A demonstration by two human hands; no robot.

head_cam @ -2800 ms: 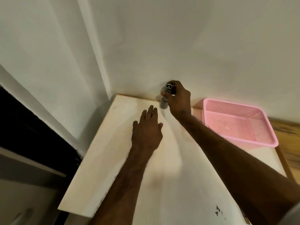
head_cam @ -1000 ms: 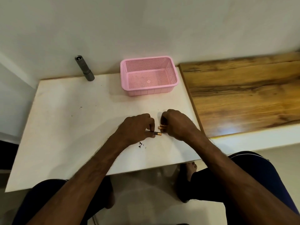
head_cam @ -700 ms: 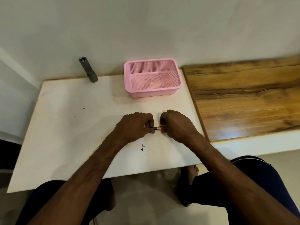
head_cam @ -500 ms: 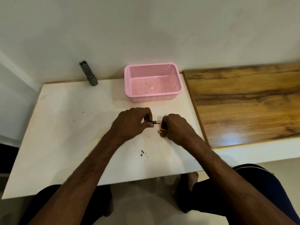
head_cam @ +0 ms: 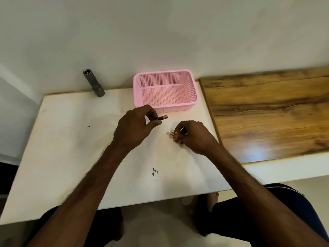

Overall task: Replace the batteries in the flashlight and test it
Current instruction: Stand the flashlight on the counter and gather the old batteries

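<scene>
- Grip of the left hand (head_cam: 137,129): thumb and curled fingers are clamped on a battery (head_cam: 162,118). Its dark body is pinched between them and its copper-coloured end sticks out to the right.
- The right hand's (head_cam: 194,136) grip is also closed, with the fingers curled in round a second battery (head_cam: 172,134). Only the copper-coloured tip shows, pointing left past the fingertips. Whether more than one cell lies in that grip cannot be told.
- The two hands are apart, the left one farther from the person and the right one nearer and to the right.
- The left hand's battery is just in front of the near wall of a pink basket (head_cam: 194,90), a mesh tray standing at the back of the worktop (head_cam: 71,148).
- The flashlight (head_cam: 93,82) stands on end at the rear edge of the worktop, left of the basket and well apart from both hands. It is a grey tube close against the wall (head_cam: 160,32).
- A few dark specks (head_cam: 154,172) mark the pale worktop between the forearms, nearer the person.
- A wooden slab (head_cam: 267,113) lies to the right, its edge butting the worktop beside the basket.
- Below the front edge are the person's dark-clothed legs and a bare foot (head_cam: 212,198).
</scene>
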